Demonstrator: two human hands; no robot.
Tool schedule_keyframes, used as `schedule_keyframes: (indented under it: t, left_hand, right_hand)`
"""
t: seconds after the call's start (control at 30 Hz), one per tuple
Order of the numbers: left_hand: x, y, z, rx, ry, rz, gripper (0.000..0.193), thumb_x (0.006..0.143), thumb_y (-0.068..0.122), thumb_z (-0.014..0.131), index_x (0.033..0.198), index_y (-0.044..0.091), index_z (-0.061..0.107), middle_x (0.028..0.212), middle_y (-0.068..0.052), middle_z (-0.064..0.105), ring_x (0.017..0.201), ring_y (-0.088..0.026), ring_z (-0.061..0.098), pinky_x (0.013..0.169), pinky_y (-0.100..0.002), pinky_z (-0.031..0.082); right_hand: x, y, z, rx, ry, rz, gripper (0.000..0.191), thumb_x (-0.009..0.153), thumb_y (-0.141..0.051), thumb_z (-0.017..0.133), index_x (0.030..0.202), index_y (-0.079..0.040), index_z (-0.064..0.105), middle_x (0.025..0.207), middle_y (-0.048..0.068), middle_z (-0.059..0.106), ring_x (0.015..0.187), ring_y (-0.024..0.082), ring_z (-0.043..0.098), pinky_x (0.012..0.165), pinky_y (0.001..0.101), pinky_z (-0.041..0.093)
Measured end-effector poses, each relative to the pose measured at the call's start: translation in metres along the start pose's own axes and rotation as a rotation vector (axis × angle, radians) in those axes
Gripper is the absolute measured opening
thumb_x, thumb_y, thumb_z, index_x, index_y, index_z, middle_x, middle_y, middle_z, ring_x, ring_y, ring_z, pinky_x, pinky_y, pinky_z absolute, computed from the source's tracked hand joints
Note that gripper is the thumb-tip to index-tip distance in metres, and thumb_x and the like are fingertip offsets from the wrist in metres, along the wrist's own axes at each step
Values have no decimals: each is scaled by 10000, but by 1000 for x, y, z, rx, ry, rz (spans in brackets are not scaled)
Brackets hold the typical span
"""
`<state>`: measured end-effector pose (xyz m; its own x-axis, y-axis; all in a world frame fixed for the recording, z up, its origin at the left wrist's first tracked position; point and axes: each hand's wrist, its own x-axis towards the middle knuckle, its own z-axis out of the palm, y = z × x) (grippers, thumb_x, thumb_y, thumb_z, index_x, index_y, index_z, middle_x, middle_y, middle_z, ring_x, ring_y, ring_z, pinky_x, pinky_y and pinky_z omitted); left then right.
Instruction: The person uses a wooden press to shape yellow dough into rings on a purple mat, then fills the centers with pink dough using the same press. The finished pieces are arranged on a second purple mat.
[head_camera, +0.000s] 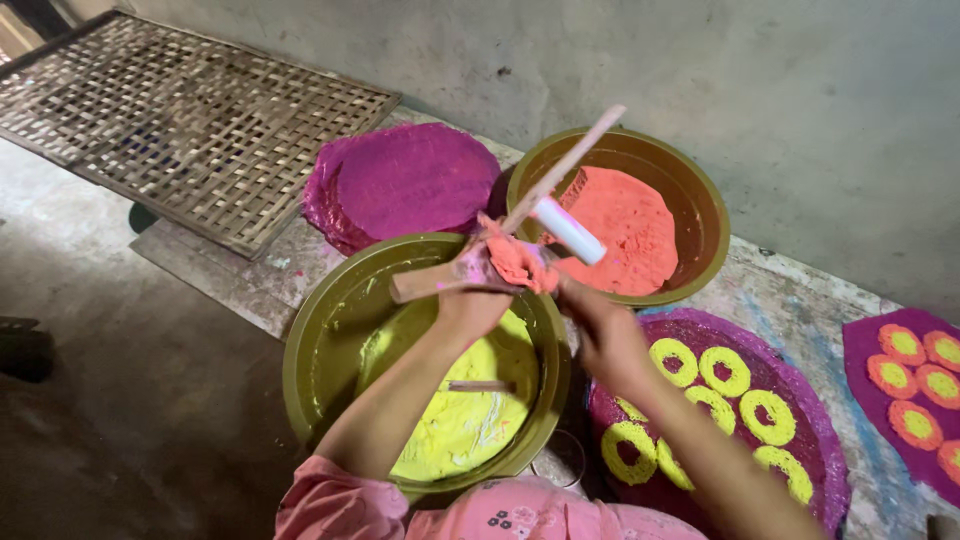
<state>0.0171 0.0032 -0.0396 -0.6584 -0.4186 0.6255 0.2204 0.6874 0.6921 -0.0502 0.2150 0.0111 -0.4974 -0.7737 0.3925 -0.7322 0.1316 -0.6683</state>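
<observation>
Stamp (505, 255), wooden and caked in orange paste, sits mid-frame above the gap between two bowls, gripped by both hands. Left hand (470, 305) fingers wrapped tight around its flat wooden base, thumb side up. Right hand (600, 335) fingers curled closed at the stamp's orange end; exact hold partly hidden. Thin stick (565, 168) runs from the stamp toward 1 o'clock; white tube (568, 230) lies across it. Yellow bowl (320, 340) right below the hands, small stick (480, 385) lying in the paste. Orange bowl (700, 200) at 1 o'clock. Plain purple disc (410, 180) at 11 o'clock. Purple disc with yellow rings (790, 400) at 4 o'clock. Purple sheet with orange-yellow dots (860, 345) far at 3 o'clock. Woven mat (180, 110) at 10 o'clock.
</observation>
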Motion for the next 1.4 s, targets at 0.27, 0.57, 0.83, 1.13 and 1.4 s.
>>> schedule_keyframes:
  t: [0.27, 0.57, 0.83, 1.13, 1.4]
  left_hand:
    - [-1, -9, -1, 474, 2, 154, 373, 806, 226, 729, 1164, 128, 684, 1464, -273, 519, 1240, -386, 561, 1044, -491, 490]
    - [6, 14, -15, 329, -63, -223, 1028, 818, 303, 731, 1600, -1, 137, 1392, -280, 499, 1125, -420, 599, 915, -503, 518]
    - [-34, 20, 1, 669, -227, 69, 823, 852, 539, 680, 1519, 174, 365, 1320, -75, 665, 1095, -230, 664, 858, -406, 525]
    - [-78, -9, 6, -51, -523, -226, 390, 926, 259, 753, 1258, 75, 661, 1158, -63, 751, 1012, -168, 700, 937, -306, 570]
    - [-50, 17, -14, -207, -472, -253, 548, 886, 163, 699, 1411, 91, 561, 1032, -56, 727, 914, -134, 672, 841, -286, 572]
  right_hand:
    - [-24, 32, -18, 401, -253, 599, 471, 1092, -142, 522, 1563, -134, 522, 1183, 386, 512, 901, 272, 449, 780, 463, 376]
    - [-30, 23, 1, 39, -178, 198, 410, 975, -186, 606, 1359, -44, 627, 1096, 148, 777, 948, 206, 712, 840, 357, 559]
    - [46, -42, -79, -618, -752, 367, 327, 993, -378, 548, 1212, -228, 739, 975, 95, 758, 881, 267, 723, 806, 430, 560]
    - [-10, -62, -42, -1152, -552, -588, 298, 723, -173, 650, 1000, -64, 632, 882, 58, 603, 681, 216, 641, 559, 361, 544]
    - [9, -80, -70, -1044, -598, -276, 247, 812, -186, 635, 1055, -140, 638, 908, 52, 649, 738, 241, 706, 551, 392, 576]
